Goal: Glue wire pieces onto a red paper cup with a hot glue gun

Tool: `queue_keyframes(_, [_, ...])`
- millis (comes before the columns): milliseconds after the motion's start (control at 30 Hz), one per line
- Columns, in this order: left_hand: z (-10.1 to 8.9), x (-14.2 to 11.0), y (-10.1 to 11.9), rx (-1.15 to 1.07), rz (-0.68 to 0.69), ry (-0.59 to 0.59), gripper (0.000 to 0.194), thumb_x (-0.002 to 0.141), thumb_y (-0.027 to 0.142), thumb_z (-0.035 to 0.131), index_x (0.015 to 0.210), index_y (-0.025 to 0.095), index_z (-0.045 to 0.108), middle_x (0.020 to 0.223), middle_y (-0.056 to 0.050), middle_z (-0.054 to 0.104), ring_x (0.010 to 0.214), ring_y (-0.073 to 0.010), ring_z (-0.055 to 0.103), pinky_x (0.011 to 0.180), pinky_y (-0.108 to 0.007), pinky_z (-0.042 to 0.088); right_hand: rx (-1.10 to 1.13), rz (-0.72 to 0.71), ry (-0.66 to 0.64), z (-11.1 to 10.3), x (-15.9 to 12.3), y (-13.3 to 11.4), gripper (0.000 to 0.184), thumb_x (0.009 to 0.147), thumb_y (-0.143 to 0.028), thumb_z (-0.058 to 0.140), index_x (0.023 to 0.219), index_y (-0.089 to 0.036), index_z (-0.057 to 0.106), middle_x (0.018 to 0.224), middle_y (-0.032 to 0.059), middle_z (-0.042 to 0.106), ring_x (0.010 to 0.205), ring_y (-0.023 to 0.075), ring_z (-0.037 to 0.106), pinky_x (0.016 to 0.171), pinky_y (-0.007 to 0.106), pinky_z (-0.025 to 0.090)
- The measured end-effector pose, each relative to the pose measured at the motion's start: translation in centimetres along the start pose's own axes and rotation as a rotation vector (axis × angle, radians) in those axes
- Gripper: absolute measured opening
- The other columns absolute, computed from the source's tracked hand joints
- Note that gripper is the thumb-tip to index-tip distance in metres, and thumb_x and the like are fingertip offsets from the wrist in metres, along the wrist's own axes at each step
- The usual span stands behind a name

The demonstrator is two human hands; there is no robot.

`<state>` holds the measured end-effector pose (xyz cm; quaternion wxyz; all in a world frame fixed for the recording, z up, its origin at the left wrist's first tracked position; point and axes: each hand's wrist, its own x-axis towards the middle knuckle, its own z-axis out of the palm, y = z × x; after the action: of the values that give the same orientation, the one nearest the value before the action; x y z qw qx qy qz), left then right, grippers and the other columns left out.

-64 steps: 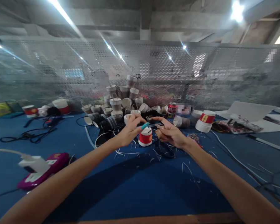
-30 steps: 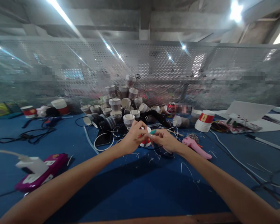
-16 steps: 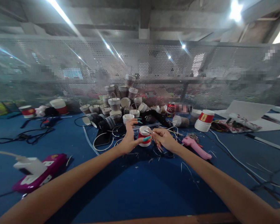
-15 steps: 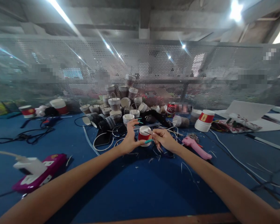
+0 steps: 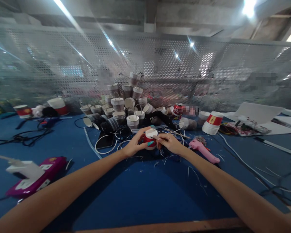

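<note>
A red and white paper cup [image 5: 151,132] stands on the blue table in front of me, apparently base up. My left hand [image 5: 135,144] is curved round its left side, with the teal-nailed thumb across the front and the fingers behind. My right hand [image 5: 169,143] is at the cup's right side, thumb and forefinger pinched together at its upper edge. A small thin piece seems to be between those fingertips, too small to name. The right hand's other fingers are curled below and partly hidden.
Behind are piled small grey-white buckets [image 5: 117,104], a phone [image 5: 105,141] and a drink can [image 5: 177,110]. Right are a pink glue gun [image 5: 205,151] and stacked paper cups [image 5: 212,123]. Left lies a purple power strip [image 5: 38,176] with a plug. Cords and white scraps lie around.
My hands came together over the cup, then parted; the left hand has now closed round the cup's side. The right stays pinched at its edge. The view has tilted down slightly.
</note>
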<state>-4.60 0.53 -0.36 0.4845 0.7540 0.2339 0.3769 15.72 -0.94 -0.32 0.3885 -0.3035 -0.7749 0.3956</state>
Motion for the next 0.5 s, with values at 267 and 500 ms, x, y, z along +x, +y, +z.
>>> queue_keyframes(267, [-0.38, 0.18, -0.59, -0.103, 0.052, -0.034, 0.056, 0.076, 0.042, 0.056, 0.126, 0.023, 0.042, 0.133, -0.01, 0.045, 0.123, -0.0287, 0.04, 0.104, -0.046, 0.027, -0.052, 0.001, 0.028, -0.12, 0.08, -0.34, 0.041, 0.084, -0.049, 0.044, 0.059, -0.018, 0.051, 0.059, -0.0003, 0.054, 0.059, 0.0125, 0.051, 0.065, 0.028, 0.041])
queue_keyframes(500, [-0.28, 0.29, -0.78, -0.107, 0.057, -0.022, 0.054, 0.076, 0.038, 0.057, 0.126, 0.022, 0.043, 0.13, -0.011, 0.048, 0.12, -0.0281, 0.044, 0.102, -0.044, 0.03, -0.061, 0.02, 0.083, -0.05, 0.12, -0.37, 0.04, 0.085, -0.047, 0.044, 0.059, -0.017, 0.052, 0.06, 0.0001, 0.056, 0.06, 0.0129, 0.051, 0.067, 0.028, 0.041])
